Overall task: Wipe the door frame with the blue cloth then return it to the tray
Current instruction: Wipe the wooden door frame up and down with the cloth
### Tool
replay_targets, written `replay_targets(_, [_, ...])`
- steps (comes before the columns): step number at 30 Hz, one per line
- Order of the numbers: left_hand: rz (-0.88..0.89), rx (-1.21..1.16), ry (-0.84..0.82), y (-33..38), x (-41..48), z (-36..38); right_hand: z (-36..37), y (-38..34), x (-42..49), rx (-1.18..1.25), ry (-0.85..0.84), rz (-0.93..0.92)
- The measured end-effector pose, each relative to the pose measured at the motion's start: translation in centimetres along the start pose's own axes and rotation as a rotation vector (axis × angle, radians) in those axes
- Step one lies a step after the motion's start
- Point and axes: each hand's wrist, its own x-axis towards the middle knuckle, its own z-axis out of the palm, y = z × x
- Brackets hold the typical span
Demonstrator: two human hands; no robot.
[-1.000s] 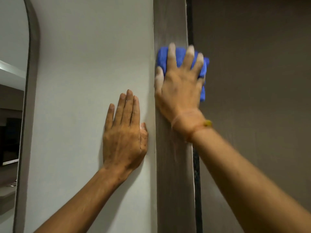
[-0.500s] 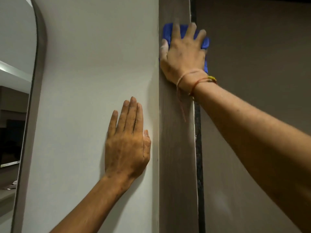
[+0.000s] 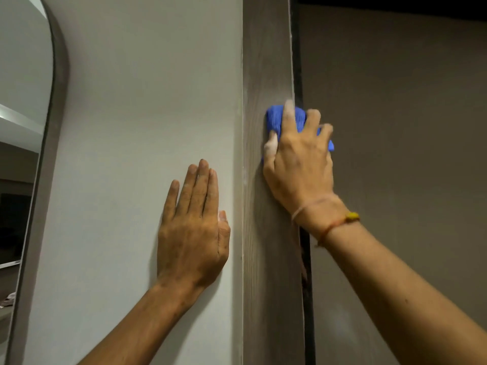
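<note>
Nearest, left hand (image 3: 193,227) flat on the pale wall (image 3: 147,101), fingers together and pointing up, thumb just beside the frame's edge; bracing only, grip holding nothing, palm spread against plaster. A little further and higher, right hand (image 3: 299,164) pressing the blue cloth (image 3: 275,118) onto the face of the door frame (image 3: 266,259), fingers splayed over the bunched fabric, grip clamped down on it rather than pinched around it. Cloth showing mostly above and to the left of the fingertips, a small corner poking out at the right by the dark gap (image 3: 307,272) between frame and door (image 3: 395,127). Slight blur on the right fingers, suggesting motion.

Key relation: frame's long axis vertical, running straight up and down through the cloth; so strokes probably need to follow that line, with untouched frame lying both above and below the grip. Right hand clearly the working one, left well off the frame. At far left, a curved mirror edge (image 3: 56,101). No tray in view, so the return step not yet possible to place.
</note>
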Motion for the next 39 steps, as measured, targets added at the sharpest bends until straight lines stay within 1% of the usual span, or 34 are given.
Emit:
replay_targets(2, [0.002, 0.009, -0.005, 0.0, 0.0, 0.0, -0.4, -0.5, 3.4, -0.002, -0.008, 0.027])
replay_targets(4, [-0.002, 0.009, -0.008, 0.0, 0.2, 0.0, -0.5, -1.0, 4.8, -0.012, -0.013, 0.030])
replay_targets(7, [-0.003, 0.007, -0.021, 0.1, 0.2, -0.1, -0.1, -1.1, 1.2, -0.012, -0.011, 0.032])
replay_targets(9, [-0.003, 0.004, -0.021, 0.1, 0.2, -0.2, 0.2, -1.2, -2.7, 0.009, -0.066, 0.047])
replay_targets(11, [-0.006, 0.004, -0.018, 0.1, 0.1, -0.2, 0.6, -1.3, -4.2, 0.023, -0.119, 0.058])
replay_targets(15, [-0.007, 0.002, -0.013, 0.2, 0.1, -0.2, 0.8, -1.6, 0.4, -0.020, -0.061, -0.007])
replay_targets(18, [-0.008, 0.001, -0.017, 0.2, 0.1, -0.2, 0.5, -2.4, 5.8, -0.022, -0.045, 0.004])
replay_targets(21, [-0.014, 0.004, -0.011, 0.1, 0.0, -0.1, 0.4, -3.1, 7.9, -0.007, -0.031, 0.013])
replay_targets(23, [-0.011, 0.007, -0.007, 0.1, 0.0, 0.0, 0.7, -3.0, 6.3, 0.012, -0.013, 0.005])
replay_targets(25, [-0.004, 0.005, 0.000, 0.1, 0.1, 0.0, 1.0, -2.5, 2.5, 0.030, -0.014, -0.002])
replay_targets(28, [-0.005, -0.005, 0.004, 0.1, 0.1, 0.0, 1.1, -2.0, -3.5, 0.025, -0.062, -0.039])
replay_targets(30, [-0.010, -0.002, -0.001, 0.1, 0.1, 0.0, 1.1, -1.8, -4.7, 0.004, -0.103, -0.048])
replay_targets(32, [-0.008, -0.003, -0.001, 0.2, 0.1, 0.0, 0.9, -1.8, -3.4, -0.016, -0.113, -0.066])
replay_targets(35, [-0.009, 0.010, -0.003, 0.2, 0.2, 0.0, 0.8, -2.4, 1.5, -0.031, -0.080, -0.112])
replay_targets(39, [-0.014, 0.009, -0.005, 0.3, 0.1, 0.0, 0.8, -4.1, 7.7, -0.095, -0.034, -0.065])
